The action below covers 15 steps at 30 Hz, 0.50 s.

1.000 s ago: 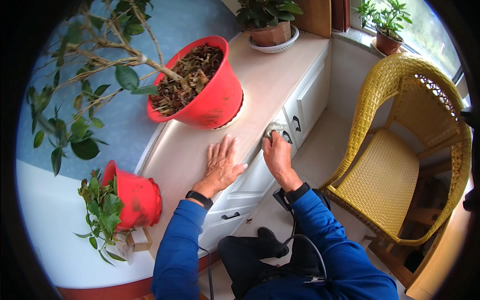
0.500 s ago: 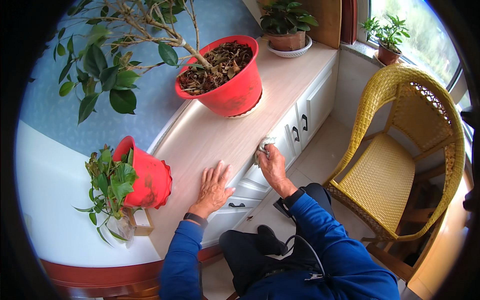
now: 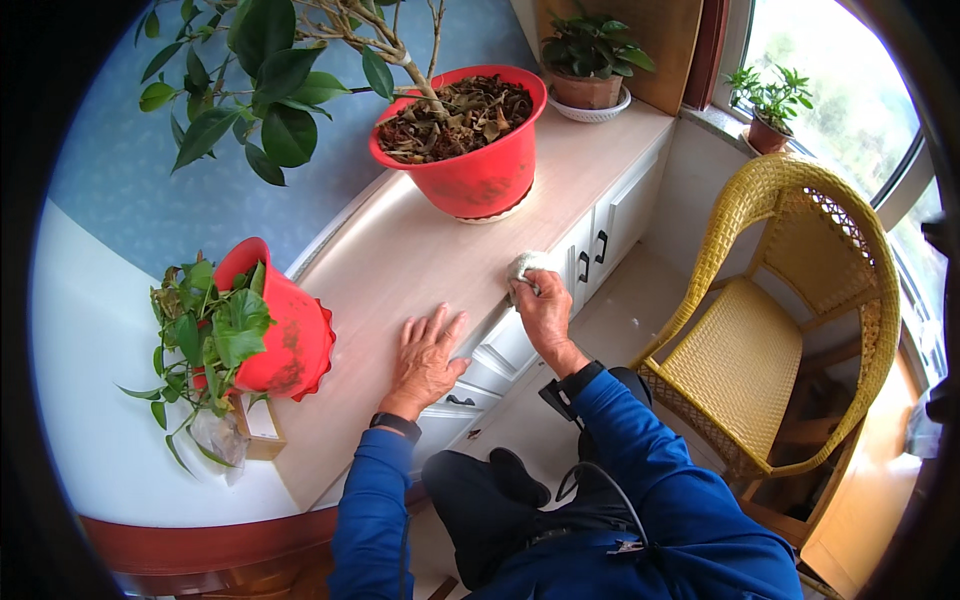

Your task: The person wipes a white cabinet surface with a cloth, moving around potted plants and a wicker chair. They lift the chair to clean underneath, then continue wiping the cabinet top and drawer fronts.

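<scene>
My right hand [image 3: 545,308] is closed around a crumpled pale cloth [image 3: 524,272], which touches the front edge of the light wood-grain cabinet top [image 3: 400,262]. My left hand [image 3: 424,360] lies on that same top near its front edge, palm down and fingers spread, holding nothing. Behind my hands stands a large red pot [image 3: 470,180] with a branching plant and dry leaves on its soil. To the left of my left hand is a smaller red pot [image 3: 290,340] holding a trailing leafy plant [image 3: 240,325].
White cabinet doors [image 3: 640,205] with black handles face me. A yellow woven armchair [image 3: 745,350] stands at the right. At the far end sits a brown potted plant [image 3: 590,92] on a white saucer; another potted plant [image 3: 770,128] is on the windowsill. A small box [image 3: 262,428] lies beside the smaller red pot.
The cloth in my right hand has moved slightly from the front edge up onto the cabinet top. My left hand stays flat on the surface. The view has shifted a little.
</scene>
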Tool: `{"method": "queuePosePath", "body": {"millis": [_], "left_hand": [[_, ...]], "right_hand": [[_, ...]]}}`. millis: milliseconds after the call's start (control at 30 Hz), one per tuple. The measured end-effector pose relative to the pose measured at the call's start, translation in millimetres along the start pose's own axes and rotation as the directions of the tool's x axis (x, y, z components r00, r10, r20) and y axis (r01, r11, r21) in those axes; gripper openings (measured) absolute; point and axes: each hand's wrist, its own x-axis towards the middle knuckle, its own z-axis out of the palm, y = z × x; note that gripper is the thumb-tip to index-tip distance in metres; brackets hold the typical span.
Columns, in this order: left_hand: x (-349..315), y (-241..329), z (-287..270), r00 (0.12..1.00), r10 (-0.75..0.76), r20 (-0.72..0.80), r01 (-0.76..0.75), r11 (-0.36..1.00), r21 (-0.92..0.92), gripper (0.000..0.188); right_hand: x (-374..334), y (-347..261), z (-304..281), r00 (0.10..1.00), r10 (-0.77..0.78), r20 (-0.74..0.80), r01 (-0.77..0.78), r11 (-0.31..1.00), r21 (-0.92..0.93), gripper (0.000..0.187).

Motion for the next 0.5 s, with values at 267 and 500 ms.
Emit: {"method": "queuePosePath", "body": {"millis": [267,500], "left_hand": [[0,-2,1,0.999,0.022,-0.034,-0.023,0.999,-0.023,0.077],[0,-1,-1,0.998,0.032,-0.053,-0.034,0.999,-0.041,0.077]], "right_hand": [[90,8,-28,0.958,0.26,-0.123,-0.252,0.965,0.077,0.029],[3,-9,1,0.962,0.267,-0.053,-0.256,0.954,0.156,0.028]]}}
